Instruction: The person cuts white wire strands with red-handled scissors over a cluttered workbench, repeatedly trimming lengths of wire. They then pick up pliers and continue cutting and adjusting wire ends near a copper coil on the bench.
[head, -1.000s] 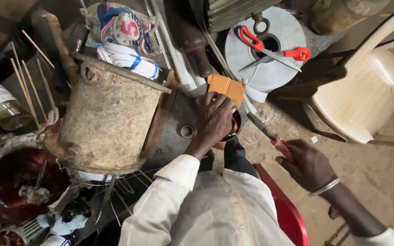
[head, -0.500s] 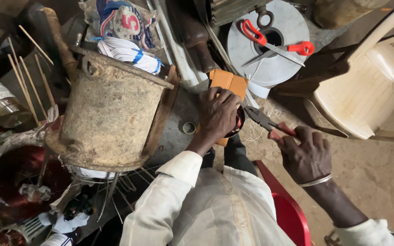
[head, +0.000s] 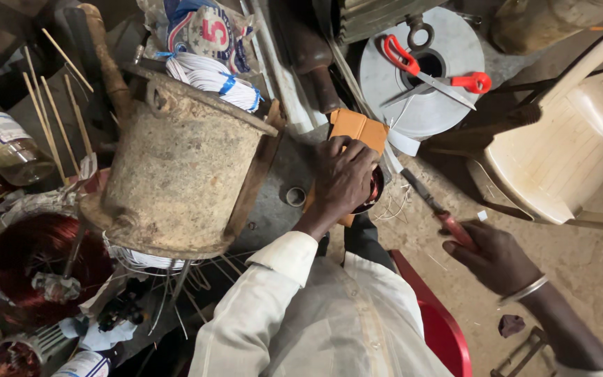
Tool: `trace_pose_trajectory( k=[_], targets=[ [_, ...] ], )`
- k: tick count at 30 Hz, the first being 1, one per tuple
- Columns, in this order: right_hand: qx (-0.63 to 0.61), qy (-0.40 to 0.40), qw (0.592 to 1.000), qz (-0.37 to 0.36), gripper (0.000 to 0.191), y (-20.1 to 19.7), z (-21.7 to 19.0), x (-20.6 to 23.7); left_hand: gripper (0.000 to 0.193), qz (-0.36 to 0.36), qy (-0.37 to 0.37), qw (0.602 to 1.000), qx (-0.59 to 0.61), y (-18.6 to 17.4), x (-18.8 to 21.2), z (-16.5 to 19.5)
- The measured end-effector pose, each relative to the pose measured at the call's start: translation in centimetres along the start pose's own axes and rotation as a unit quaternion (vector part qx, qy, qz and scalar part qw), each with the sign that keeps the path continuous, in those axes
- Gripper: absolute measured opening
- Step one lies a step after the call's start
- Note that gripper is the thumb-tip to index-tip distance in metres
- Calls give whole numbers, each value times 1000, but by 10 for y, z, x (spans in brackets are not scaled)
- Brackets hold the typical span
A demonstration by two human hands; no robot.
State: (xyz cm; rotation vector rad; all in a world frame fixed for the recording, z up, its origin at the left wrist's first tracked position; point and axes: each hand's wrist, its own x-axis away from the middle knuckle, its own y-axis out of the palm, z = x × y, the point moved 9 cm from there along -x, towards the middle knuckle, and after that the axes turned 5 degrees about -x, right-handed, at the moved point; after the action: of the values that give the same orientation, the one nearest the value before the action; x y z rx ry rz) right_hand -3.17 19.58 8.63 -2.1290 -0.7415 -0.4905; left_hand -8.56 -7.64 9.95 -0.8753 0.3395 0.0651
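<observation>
My left hand [head: 343, 178] presses flat on a folded orange card [head: 356, 128], while at four o'clock my right hand [head: 497, 258] grips red-handled metal pliers [head: 433, 202].

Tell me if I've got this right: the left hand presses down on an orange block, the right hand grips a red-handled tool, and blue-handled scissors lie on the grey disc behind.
Not quite. In the head view the scissors on the grey disc have red handles, not blue. The rest holds: the left hand presses on the orange block, and the right hand grips the red-handled tool.
</observation>
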Motion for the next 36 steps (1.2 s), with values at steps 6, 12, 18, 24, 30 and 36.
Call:
trace_pose_trajectory(
  k=[6, 12, 18, 24, 30, 36],
  targets=[
    [373, -105, 888, 246, 42, -11, -82, 16, 11, -3, -6, 1000, 9, 2, -1, -1],
    [309, -124, 913, 234, 24, -7, -77, 8, 15, -1, 4, 1000, 1, 2, 0, 0],
    [-178, 228, 948, -134, 36, 40, 32, -17, 15, 1, 5, 999, -38, 2, 0, 3],
    [-354, 186, 888, -225, 41, 39, 30, -19, 13, -2, -10, 999, -41, 3, 0, 0],
    [379, -104, 901, 185, 49, -24, -57, 9, 13, -2, -7, 998, -64, 6, 1, -2],
    [431, -98, 863, 245, 44, -17, -95, 15, 7, -3, -8, 999, -46, 5, -1, -1]
  ],
)
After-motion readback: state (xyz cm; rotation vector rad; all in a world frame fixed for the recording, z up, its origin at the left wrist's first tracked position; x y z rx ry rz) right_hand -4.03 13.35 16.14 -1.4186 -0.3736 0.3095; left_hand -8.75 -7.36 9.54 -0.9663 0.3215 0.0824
